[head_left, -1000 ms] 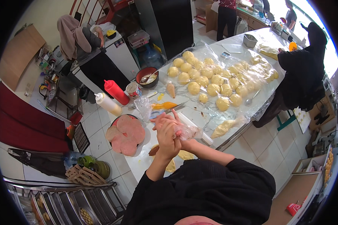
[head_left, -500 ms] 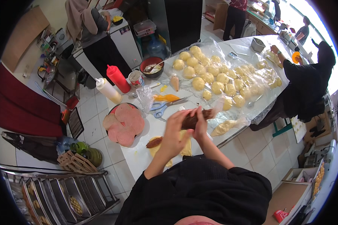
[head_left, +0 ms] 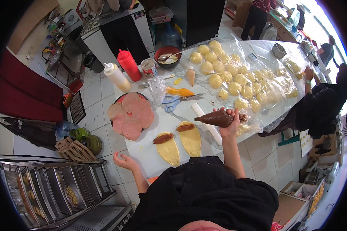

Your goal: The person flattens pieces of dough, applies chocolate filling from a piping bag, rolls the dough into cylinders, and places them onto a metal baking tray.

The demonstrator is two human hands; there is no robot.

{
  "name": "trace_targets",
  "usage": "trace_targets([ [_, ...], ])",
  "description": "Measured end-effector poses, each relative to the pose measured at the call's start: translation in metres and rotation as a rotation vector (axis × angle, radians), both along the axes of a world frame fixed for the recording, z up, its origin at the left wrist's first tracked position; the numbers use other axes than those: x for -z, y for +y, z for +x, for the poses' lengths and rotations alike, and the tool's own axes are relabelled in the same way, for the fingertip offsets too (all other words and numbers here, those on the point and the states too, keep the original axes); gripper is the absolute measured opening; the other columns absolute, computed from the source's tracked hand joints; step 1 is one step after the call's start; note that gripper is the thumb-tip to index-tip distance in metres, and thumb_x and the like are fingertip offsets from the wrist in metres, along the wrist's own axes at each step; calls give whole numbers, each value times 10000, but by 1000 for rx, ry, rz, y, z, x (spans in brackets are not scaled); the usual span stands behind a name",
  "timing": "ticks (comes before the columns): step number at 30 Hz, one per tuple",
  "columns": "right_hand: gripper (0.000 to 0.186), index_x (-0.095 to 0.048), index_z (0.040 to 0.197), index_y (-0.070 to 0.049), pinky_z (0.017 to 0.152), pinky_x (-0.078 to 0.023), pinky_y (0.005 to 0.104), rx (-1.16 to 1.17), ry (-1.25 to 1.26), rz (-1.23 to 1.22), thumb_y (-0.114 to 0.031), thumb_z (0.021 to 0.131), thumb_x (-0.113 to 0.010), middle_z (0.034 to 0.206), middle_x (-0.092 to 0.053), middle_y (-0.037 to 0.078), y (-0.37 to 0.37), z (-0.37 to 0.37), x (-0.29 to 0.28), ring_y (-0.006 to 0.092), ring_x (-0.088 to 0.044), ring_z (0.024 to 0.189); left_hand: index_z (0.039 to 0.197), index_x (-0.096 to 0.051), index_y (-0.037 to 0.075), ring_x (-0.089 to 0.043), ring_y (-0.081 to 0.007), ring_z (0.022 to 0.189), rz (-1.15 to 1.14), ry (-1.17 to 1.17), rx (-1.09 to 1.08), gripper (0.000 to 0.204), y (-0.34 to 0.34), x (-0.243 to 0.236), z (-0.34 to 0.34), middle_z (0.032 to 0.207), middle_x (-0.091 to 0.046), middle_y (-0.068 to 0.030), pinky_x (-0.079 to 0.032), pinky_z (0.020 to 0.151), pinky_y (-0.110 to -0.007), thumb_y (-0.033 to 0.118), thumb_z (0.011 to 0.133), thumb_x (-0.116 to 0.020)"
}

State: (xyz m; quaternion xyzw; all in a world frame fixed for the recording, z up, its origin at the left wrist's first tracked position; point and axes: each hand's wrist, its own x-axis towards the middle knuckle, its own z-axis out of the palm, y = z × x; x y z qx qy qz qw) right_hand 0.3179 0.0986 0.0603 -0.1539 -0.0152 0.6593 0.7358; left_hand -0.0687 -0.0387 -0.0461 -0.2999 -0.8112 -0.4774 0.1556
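My right hand point(head_left: 229, 127) grips a piping bag point(head_left: 214, 118) of brown filling above the table, its tip pointing left over a white rolling pin point(head_left: 210, 131). My left hand point(head_left: 123, 161) is open at the table's near left edge, fingers loosely curled, holding nothing. Between my hands lie two oval pieces of yellow dough point(head_left: 167, 150), each with a brown strip point(head_left: 185, 127) across its upper part. Left of them sits a round plate of pink meat slices point(head_left: 129, 115).
Dough balls point(head_left: 235, 88) lie under plastic at right. Scissors point(head_left: 173, 104), squeeze bottles point(head_left: 130, 65) and a bowl point(head_left: 167, 63) stand or lie behind. A co-worker in black point(head_left: 324, 100) is at the far right; others work behind. A tray rack point(head_left: 54, 192) stands lower left.
My hands, earlier together on the piping bag, are apart: the left has let go and moved down-left, the right has moved right with the bag. Both dough pieces now show fully.
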Motion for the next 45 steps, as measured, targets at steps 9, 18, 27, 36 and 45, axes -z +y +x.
trace_targets([
  [9, 405, -415, 581, -141, 944, -319, 568, -85, 48, -48, -374, 912, -409, 623, -523, -16, 6, -16, -1, 212, -544, 829, 1103, -480, 45, -439, -344, 1015, -349, -159, -38, 321, 16, 10, 2, 1093, -482, -148, -343, 855, -439, 227, 840, -468],
  [18, 426, -401, 555, -151, 941, -328, 542, -94, 57, -69, -381, 914, -400, 605, -518, -27, 3, -11, -1, 200, -541, 829, 1104, -482, 16, -485, -337, 943, -325, -261, 75, 337, 11, 39, -23, 1021, -518, -178, -359, 833, -439, 235, 849, -466],
  [27, 431, -401, 552, -151, 939, -332, 538, -99, 60, -30, -383, 915, -395, 602, -517, -26, 3, -8, 0, 198, -544, 830, 1070, -506, -2, -502, -340, 924, -284, -292, 98, 314, 11, 40, -26, 1000, -537, -195, -380, 811, -430, 210, 840, -468],
  [36, 412, -400, 581, -136, 892, -365, 577, -64, 97, -31, -369, 921, -389, 612, -490, 5, 0, -8, -2, 229, -545, 805, 1034, -518, -17, -523, -327, 885, -209, -295, 122, 280, 11, 44, -27, 971, -547, -194, -402, 786, -416, 172, 832, -472],
  [45, 416, -414, 580, -131, 899, -356, 575, -50, 89, -36, -371, 919, -392, 610, -495, 7, 0, -5, -3, 229, -545, 798, 1035, -515, -19, -516, -327, 887, -200, -333, 96, 281, 13, 36, -21, 980, -538, -201, -402, 783, -410, 169, 832, -466],
])
